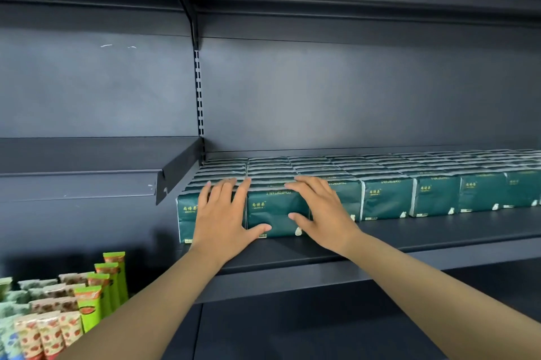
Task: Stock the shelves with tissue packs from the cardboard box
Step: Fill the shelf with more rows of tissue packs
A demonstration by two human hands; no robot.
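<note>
**Both hands flat on the front tissue packs**

Nearest the camera, at lower left, colourful tubes [99,298] stand in rows on a lower level, the green ones tallest. 2 bare forearms reach up from the bottom edge to the dark shelf [439,239].

The left hand [222,216] lies with straight, spread fingers against the front face of the leftmost tissue pack [186,219], its fingertips over the pack's top edge and its thumb stretched onto the second pack [275,207]. The right hand [320,210] presses likewise, fingers released and flat, across the seam between the second pack and the third pack [349,195]. Neither hand grasps anything.

The dark green tissue packs stand upright, touching side by side in a front row that runs to the right edge, with more rows packed close behind them to the back panel [322,96]. A slotted upright [199,90] divides the panel. The cardboard box is out of view.
</note>
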